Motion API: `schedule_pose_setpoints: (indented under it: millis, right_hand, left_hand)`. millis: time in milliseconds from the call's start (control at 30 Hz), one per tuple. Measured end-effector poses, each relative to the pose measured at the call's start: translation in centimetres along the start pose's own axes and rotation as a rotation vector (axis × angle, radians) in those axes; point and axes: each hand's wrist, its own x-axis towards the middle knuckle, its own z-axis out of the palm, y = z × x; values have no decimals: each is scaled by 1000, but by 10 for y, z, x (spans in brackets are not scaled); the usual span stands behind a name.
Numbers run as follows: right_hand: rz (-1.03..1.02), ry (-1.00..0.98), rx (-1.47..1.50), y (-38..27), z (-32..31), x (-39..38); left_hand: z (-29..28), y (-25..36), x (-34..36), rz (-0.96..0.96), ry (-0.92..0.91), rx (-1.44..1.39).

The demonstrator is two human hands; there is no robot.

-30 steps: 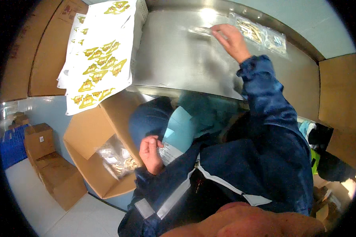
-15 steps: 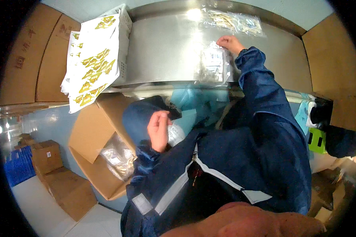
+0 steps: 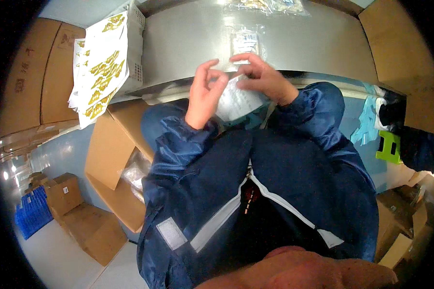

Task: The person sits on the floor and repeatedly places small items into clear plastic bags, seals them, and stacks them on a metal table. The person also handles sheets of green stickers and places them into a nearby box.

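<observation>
Over my lap, close to the table's front edge, both hands are raised and face each other. My left hand (image 3: 205,94) has its fingers curled, with gaps between thumb and forefinger. Opposite it, my right hand (image 3: 267,82) holds its forefinger well away from the thumb. Between and below them is a white sheet with faint print (image 3: 238,103). The right thumb overlaps its upper edge; contact is hard to make out. Beyond the fingers, a clear plastic packet with a white printed label (image 3: 246,42) lies flat on the metal table (image 3: 183,45).
More clear packets (image 3: 265,6) lie at the table's far side. White sheets with gold print (image 3: 103,67) drape over a white basket (image 3: 136,70) at left. Below it stands an open carton (image 3: 101,159) with bagged goods. Cardboard boxes (image 3: 405,62) flank the table; blue gloves (image 3: 366,120) hang at right.
My right hand has left the packet and drawn back toward me. My left hand has risen from my lap to meet it. The white sheet now shows larger between them.
</observation>
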Motion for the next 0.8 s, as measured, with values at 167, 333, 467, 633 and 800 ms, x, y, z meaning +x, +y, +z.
schedule_pose_setpoints:
  millis: [167,333,467,633,800]
  right_hand:
    - [-324,215,-509,18,-16,4]
    - [-337,358,-677,7,27,-19]
    - [-141,457,-299,32,22,-20]
    - [-60,606,-63,58,-40,-25]
    - [-266,911,-752,33,-58,-32]
  left_hand:
    - [-9,-15,-7,-227,-188,-114]
    - [15,-19,-7,-159,18,-255]
    - [24,-15,-11,-255,-18,-312]
    - [2,-26,-11,-206,-1,-46]
    - [-33,-14,-5,43,-209,483]
